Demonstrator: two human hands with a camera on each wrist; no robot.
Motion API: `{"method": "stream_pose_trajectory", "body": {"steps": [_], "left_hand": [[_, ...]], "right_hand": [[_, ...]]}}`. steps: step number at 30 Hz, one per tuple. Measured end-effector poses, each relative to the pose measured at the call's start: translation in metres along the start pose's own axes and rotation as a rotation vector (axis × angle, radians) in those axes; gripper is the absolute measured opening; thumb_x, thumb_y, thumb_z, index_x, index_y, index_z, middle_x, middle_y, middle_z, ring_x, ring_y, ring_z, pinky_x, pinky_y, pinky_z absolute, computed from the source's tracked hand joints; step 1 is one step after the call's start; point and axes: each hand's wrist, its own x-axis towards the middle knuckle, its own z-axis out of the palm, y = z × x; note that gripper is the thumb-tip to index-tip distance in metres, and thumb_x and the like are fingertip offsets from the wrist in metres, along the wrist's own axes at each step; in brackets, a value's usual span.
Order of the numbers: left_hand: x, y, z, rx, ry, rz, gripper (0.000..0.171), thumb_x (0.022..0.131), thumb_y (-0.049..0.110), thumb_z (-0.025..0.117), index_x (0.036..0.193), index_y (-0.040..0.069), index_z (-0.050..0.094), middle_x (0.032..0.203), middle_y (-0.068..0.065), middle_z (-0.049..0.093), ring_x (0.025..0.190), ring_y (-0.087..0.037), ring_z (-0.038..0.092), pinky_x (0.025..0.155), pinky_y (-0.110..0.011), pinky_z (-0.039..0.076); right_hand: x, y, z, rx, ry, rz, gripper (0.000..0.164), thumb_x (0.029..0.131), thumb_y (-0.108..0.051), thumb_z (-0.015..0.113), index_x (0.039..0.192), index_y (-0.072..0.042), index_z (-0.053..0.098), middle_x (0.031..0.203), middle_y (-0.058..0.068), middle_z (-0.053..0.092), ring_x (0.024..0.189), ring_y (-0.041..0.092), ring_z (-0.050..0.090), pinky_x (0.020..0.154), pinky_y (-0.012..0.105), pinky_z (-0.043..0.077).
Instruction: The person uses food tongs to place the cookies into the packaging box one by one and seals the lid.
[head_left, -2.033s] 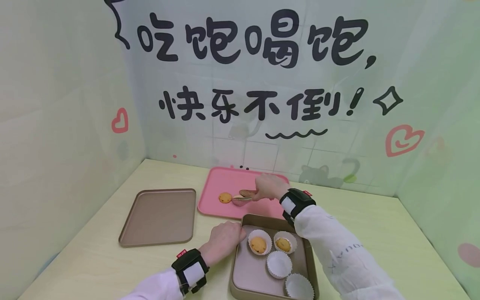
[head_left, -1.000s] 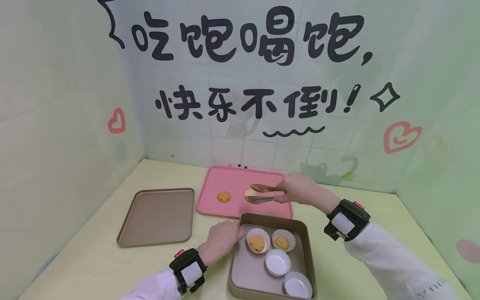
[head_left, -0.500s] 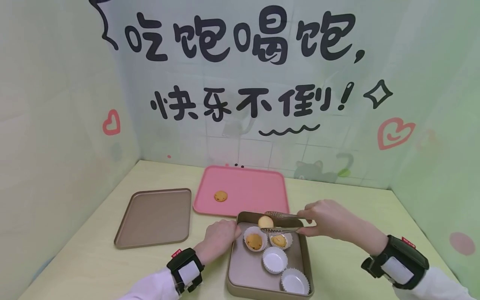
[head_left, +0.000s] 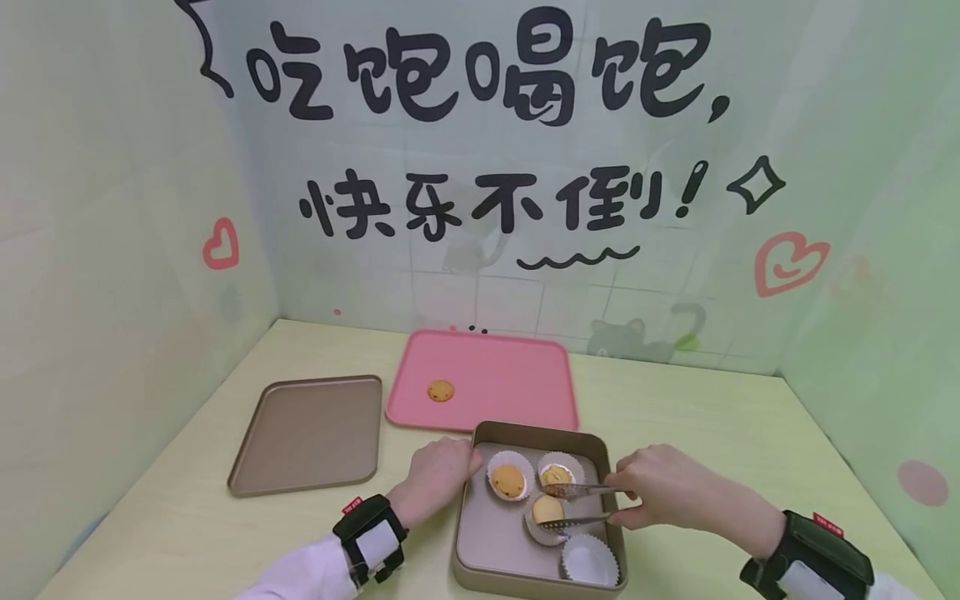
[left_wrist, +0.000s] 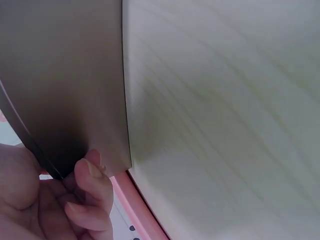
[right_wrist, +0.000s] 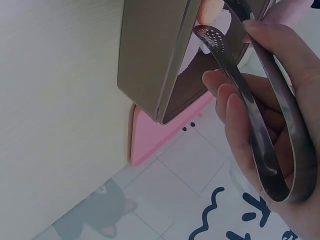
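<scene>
My right hand (head_left: 663,492) holds metal tongs (head_left: 581,490) with perforated ends, reaching over the right wall of a deep bronze baking pan (head_left: 487,537). Between the tong ends is a round pale cookie (head_left: 548,509), right over the middle white paper cup (head_left: 535,527). The right wrist view shows thumb and fingers on opposite arms of the tongs (right_wrist: 261,135). My left hand (head_left: 438,475) grips the pan's left wall near its back corner, thumb inside. Cookies lie in the back left cup (head_left: 510,459) and back right cup (head_left: 561,459). The front cup (head_left: 591,562) holds nothing.
Behind the pan lies a pink tray (head_left: 502,375) with one speckled cookie (head_left: 441,391) on it. A flat bronze tray (head_left: 307,433) sits to the left on the pale wooden table (head_left: 697,408). Printed walls (head_left: 450,283) enclose the back and sides.
The tongs picked the pale cookie off the pink tray. My right hand brought it toward me and down over the middle paper cup. My left hand stays on the pan.
</scene>
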Motion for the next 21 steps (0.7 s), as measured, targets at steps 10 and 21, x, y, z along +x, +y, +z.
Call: {"method": "stream_pose_trajectory", "body": {"steps": [10, 21], "left_hand": [[-0.001, 0.0, -0.001, -0.001, -0.008, -0.005, 0.031, 0.082, 0.019, 0.048, 0.053, 0.013, 0.039, 0.049, 0.003, 0.031, 0.045, -0.011, 0.034, 0.037, -0.028, 0.03], [-0.002, 0.0, -0.001, -0.015, 0.009, 0.009, 0.031, 0.082, 0.016, 0.049, 0.053, 0.013, 0.038, 0.048, 0.004, 0.03, 0.044, -0.01, 0.033, 0.036, -0.027, 0.03]], "right_hand": [[0.014, 0.006, -0.02, 0.039, 0.046, -0.031, 0.019, 0.072, -0.032, 0.069, 0.074, -0.017, 0.058, 0.061, -0.013, 0.048, 0.052, -0.002, 0.041, 0.046, 0.019, 0.036], [0.09, 0.03, -0.049, 0.022, 0.071, 0.091, 0.025, 0.074, -0.031, 0.07, 0.064, -0.016, 0.053, 0.054, -0.012, 0.043, 0.047, 0.001, 0.037, 0.043, 0.019, 0.032]]}}
